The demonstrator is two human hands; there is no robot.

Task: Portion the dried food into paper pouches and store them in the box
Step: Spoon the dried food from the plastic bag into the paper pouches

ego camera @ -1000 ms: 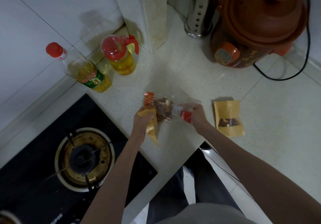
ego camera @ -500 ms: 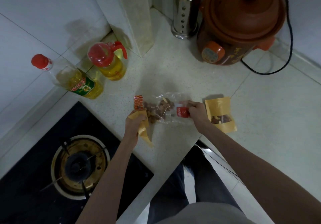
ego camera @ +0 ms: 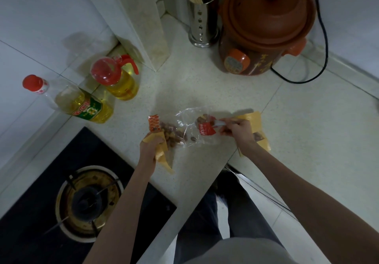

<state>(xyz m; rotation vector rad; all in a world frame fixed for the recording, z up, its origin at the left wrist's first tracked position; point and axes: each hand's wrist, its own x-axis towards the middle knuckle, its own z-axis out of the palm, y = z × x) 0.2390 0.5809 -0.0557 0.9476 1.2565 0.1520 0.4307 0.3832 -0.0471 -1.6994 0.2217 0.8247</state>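
Note:
A clear plastic bag (ego camera: 185, 124) of brown dried food, with orange and red printed ends, is stretched sideways over the counter. My left hand (ego camera: 150, 145) grips a yellow paper pouch (ego camera: 162, 155) at the bag's left, food-filled end. My right hand (ego camera: 239, 129) pinches the bag's right end by the red label. Behind my right hand lies a second yellow pouch (ego camera: 256, 120) with dried food showing through its window. No box is in view.
Two oil bottles (ego camera: 86, 104) (ego camera: 119, 79) stand at the back left by a wall corner. A gas hob (ego camera: 86, 200) sits front left. At the back stand a steel chopstick holder (ego camera: 203, 15) and a brown clay cooker (ego camera: 264, 28) with a black cord (ego camera: 320, 67). The counter edge (ego camera: 205, 190) runs beneath my arms.
My right hand has pulled the bag's right end further right, over the second pouch, so the bag is stretched out flatter. The food has slid toward the left end by the held pouch.

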